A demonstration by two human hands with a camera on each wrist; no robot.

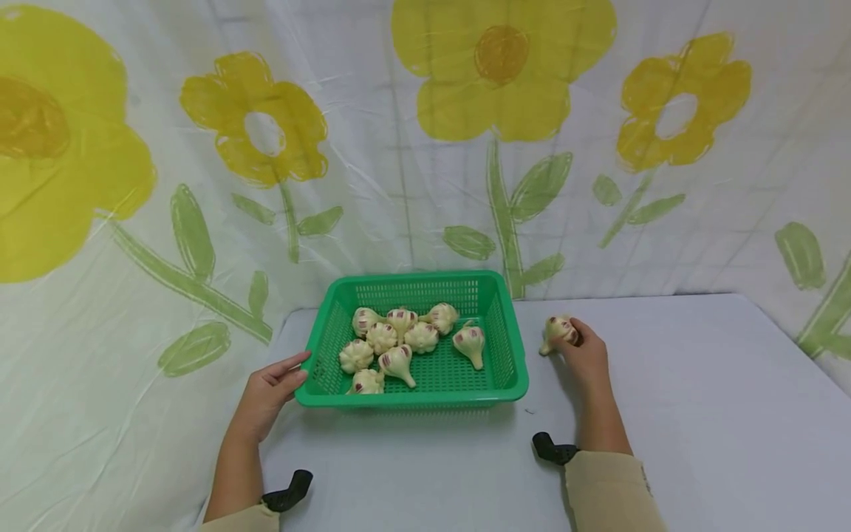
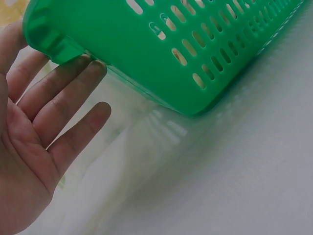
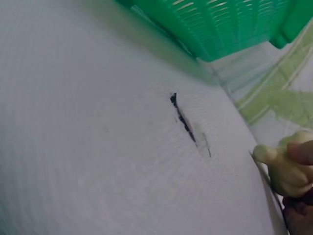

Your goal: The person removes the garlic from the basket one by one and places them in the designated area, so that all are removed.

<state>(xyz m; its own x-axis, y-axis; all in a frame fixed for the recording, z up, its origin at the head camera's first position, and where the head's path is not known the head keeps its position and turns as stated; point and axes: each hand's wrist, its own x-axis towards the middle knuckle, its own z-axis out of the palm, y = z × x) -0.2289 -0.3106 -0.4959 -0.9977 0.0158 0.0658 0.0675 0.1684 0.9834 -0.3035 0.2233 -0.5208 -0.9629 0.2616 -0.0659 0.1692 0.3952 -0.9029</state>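
A green plastic basket [image 1: 425, 401] with slotted walls stands on the white table, several garlic bulbs [image 1: 422, 337] lying inside it. At its left end, my left hand [image 1: 262, 399] touches the rim and outer wall; the left wrist view shows the fingers [image 2: 66, 105] mostly straight against the green wall [image 2: 142, 63]. Right of the basket, my right hand [image 1: 586, 355] pinches a single garlic bulb [image 1: 557, 331] by its side, low over the table. In the right wrist view that bulb [image 3: 283, 169] appears at the right edge with only some fingertips visible.
A white tabletop [image 1: 698, 399] extends around the basket. Behind it hangs a white cloth [image 1: 372, 185] printed with yellow flowers. A small dark mark [image 3: 183, 120] lies on the table near the basket. Both wrists wear black cameras [image 1: 555, 449].
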